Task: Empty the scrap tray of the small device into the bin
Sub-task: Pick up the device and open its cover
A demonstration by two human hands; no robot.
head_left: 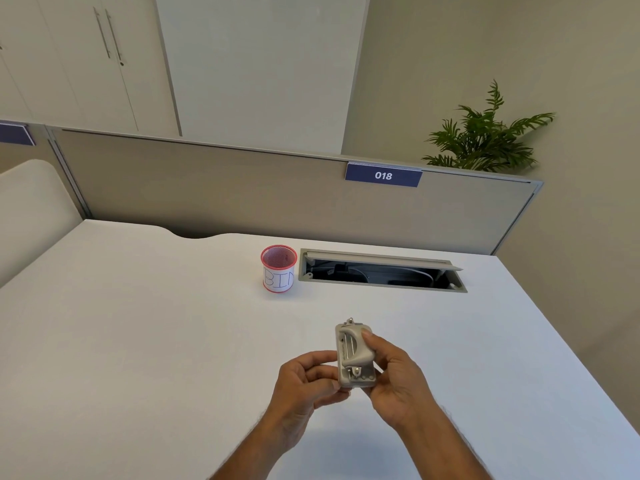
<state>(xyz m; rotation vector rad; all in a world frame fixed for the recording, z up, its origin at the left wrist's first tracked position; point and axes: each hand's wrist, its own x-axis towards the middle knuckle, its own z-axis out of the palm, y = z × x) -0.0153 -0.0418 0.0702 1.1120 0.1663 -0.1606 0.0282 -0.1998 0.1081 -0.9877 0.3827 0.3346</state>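
A small grey hole punch [354, 355] is held above the white desk, stood on end with its lever side facing me. My right hand [398, 382] grips its right side, thumb resting on the lever near the top. My left hand [304, 382] pinches its left edge and lower corner with fingertips. The scrap tray on its underside is hidden from me. The bin [279, 268], a small red mesh cup wrapped in a white label reading "BIN", stands upright farther back on the desk, to the left of the punch.
An open cable hatch [382, 271] is cut into the desk [138, 323] just right of the bin. A beige partition [242, 192] with a "018" tag runs behind. A potted plant [485, 133] stands beyond it.
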